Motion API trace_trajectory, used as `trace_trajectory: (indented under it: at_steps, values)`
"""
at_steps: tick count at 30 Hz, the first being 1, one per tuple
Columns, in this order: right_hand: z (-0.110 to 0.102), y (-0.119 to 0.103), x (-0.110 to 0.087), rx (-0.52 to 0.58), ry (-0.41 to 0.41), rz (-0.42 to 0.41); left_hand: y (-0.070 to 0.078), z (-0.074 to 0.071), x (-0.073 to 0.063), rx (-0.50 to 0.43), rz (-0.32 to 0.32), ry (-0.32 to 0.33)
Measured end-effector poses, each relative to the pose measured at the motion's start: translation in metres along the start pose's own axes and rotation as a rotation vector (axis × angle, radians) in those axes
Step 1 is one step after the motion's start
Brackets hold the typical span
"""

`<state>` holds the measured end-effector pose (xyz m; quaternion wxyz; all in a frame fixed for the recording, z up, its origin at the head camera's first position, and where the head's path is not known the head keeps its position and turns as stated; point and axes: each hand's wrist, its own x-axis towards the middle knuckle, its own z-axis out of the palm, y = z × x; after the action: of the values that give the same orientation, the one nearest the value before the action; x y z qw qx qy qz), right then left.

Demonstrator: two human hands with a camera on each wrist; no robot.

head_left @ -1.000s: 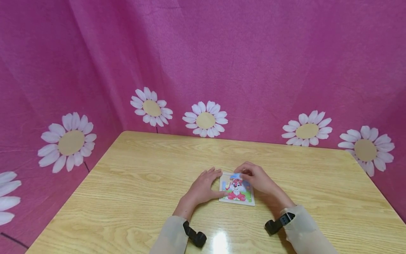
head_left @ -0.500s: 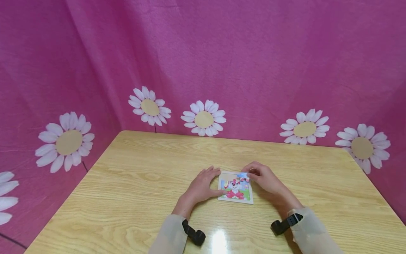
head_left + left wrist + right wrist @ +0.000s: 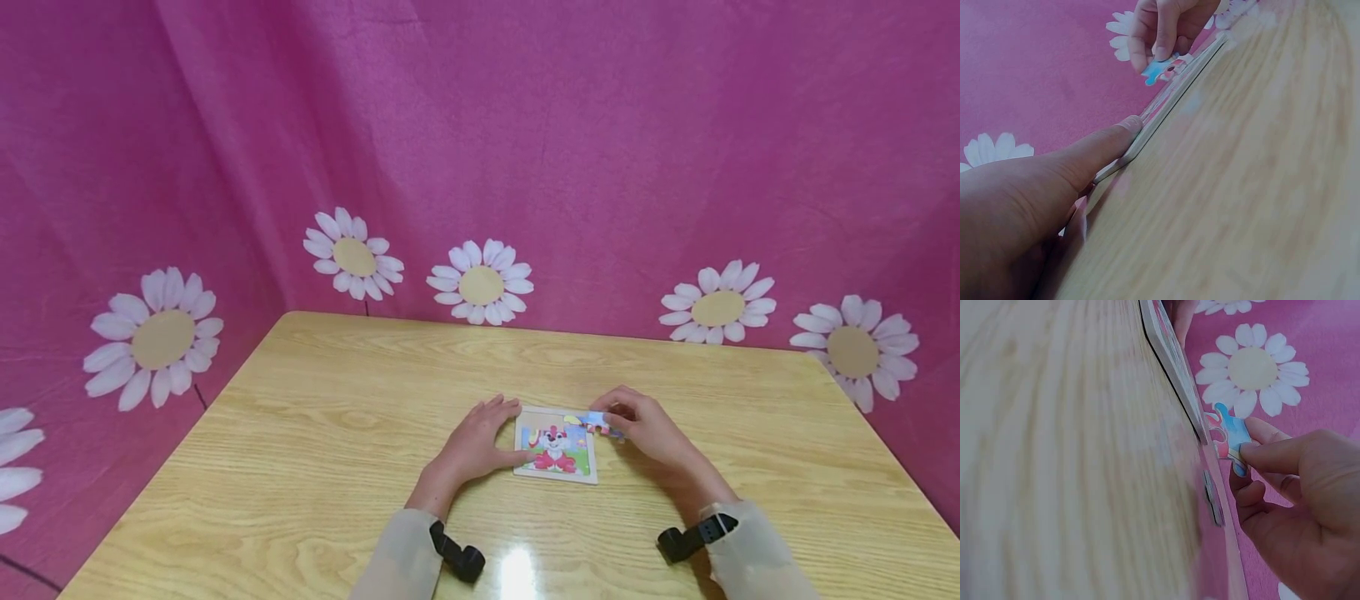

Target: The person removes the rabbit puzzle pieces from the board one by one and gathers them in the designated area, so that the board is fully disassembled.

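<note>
A square jigsaw puzzle board (image 3: 555, 478) with a pale frame lies flat on the table, showing a red and white cartoon animal on a green and blue background. Bare wood shows in its upper left part. My left hand (image 3: 474, 442) lies along the board's left side, thumb pressing on the frame, fingers stretched toward the far left corner. My right hand (image 3: 648, 427) pinches a blue and red jigsaw piece (image 3: 1234, 432) between thumb and fingers, over the board's right edge. Below that hand, another loose piece (image 3: 1212, 499) lies on the table just beside the board.
The wooden table (image 3: 360, 392) stretches out around the board on all sides. A pink cloth (image 3: 570, 150) with white daisies hangs behind and to the left of it. Black camera straps (image 3: 697, 537) sit on both wrists.
My right hand has moved to the right with the jigsaw piece, from the board's top middle to its right edge, uncovering more of the picture. My left hand stays in place.
</note>
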<state>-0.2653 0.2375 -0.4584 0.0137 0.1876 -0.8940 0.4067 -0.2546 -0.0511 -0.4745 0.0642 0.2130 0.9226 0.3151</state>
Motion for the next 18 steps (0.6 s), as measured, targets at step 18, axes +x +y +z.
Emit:
trace_trajectory:
  at_steps: [18]
  values:
    - [-0.019, 0.018, -0.020, -0.009, 0.072, -0.034, 0.000, 0.000, -0.001, 0.008, 0.017, 0.006]
